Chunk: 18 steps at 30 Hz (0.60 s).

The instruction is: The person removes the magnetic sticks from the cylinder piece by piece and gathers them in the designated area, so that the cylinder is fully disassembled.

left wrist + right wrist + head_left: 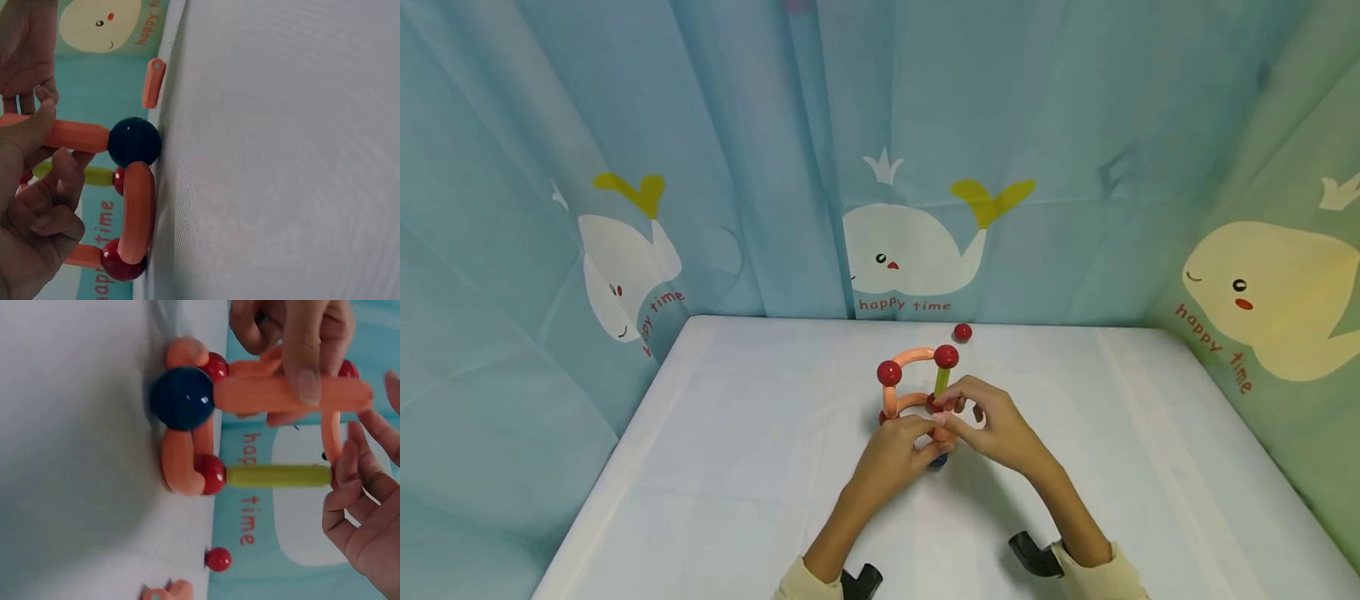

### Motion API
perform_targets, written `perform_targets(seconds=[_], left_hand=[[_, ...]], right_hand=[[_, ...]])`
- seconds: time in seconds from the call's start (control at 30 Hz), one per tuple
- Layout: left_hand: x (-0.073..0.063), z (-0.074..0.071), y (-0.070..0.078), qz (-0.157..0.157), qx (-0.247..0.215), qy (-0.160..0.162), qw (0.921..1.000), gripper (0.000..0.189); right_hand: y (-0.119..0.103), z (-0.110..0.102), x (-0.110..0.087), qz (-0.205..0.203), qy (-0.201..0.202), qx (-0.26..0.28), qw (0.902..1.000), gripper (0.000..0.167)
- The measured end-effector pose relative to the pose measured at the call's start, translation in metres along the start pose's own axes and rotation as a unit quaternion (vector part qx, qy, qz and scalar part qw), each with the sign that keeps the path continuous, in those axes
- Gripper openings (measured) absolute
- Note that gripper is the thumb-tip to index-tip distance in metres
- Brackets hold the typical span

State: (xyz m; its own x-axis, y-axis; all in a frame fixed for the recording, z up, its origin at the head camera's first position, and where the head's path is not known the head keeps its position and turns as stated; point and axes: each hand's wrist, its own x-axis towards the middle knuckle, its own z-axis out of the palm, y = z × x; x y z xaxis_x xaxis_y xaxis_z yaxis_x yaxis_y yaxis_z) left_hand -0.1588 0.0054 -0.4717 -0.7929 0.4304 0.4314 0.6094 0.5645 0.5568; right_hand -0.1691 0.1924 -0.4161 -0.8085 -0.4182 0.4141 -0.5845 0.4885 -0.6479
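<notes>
A blue-green curtain (760,125) printed with white whales (917,250) hangs behind and along both sides of a white tabletop (737,400). On the tabletop stands a frame (913,399) of rods and balls, nearer the far edge and about midway between the left and right edges. Both hands are at its near side. The left hand (887,458) pinches an upright orange rod (250,394) between thumb and fingers; the right hand (996,425) has bent fingers about that rod's upper end, and whether they grip it I cannot tell. Beside it, a thinner yellow-green rod (278,476) stands between two of the frame's red balls (889,372). Loose orange pieces (181,589) lie toward the tabletop's right edge, apart from the frame. A blue ball (181,399) meets the orange rod's lower end, joined to curved orange pieces at the base. Smallest, a loose red ball (962,332) lies just inside the far edge.
</notes>
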Motion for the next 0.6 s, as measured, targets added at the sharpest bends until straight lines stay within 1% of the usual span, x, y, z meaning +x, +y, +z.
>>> perform_targets(seconds=[0.07, 0.17, 0.3, 0.43, 0.53, 0.6], left_hand=[[0.0, -0.001, -0.001, -0.004, -0.014, -0.01, 0.9998, 0.025], [-0.001, -0.001, -0.004, -0.018, -0.014, -0.03, 0.9993, 0.023], [-0.001, 0.002, -0.005, -0.044, 0.0, -0.062, 0.9971, 0.024], [-0.002, 0.005, -0.006, -0.071, 0.002, -0.089, 0.9935, 0.022], [-0.004, 0.007, -0.006, -0.083, 0.003, -0.095, 0.992, 0.021], [-0.005, 0.009, -0.006, -0.09, -0.002, -0.091, 0.9917, 0.024]], right_hand=[[0.001, 0.005, -0.003, -0.026, -0.015, -0.011, 0.9995, 0.017], [0.001, 0.01, -0.006, -0.036, -0.024, -0.016, 0.9989, 0.018], [0.0, 0.012, -0.01, -0.027, -0.032, -0.023, 0.9989, 0.02], [0.001, 0.011, -0.015, -0.02, -0.038, -0.039, 0.9983, 0.021], [0.003, 0.009, -0.018, -0.015, -0.043, -0.048, 0.9978, 0.02], [0.004, 0.009, -0.021, -0.002, -0.05, -0.039, 0.998, 0.019]])
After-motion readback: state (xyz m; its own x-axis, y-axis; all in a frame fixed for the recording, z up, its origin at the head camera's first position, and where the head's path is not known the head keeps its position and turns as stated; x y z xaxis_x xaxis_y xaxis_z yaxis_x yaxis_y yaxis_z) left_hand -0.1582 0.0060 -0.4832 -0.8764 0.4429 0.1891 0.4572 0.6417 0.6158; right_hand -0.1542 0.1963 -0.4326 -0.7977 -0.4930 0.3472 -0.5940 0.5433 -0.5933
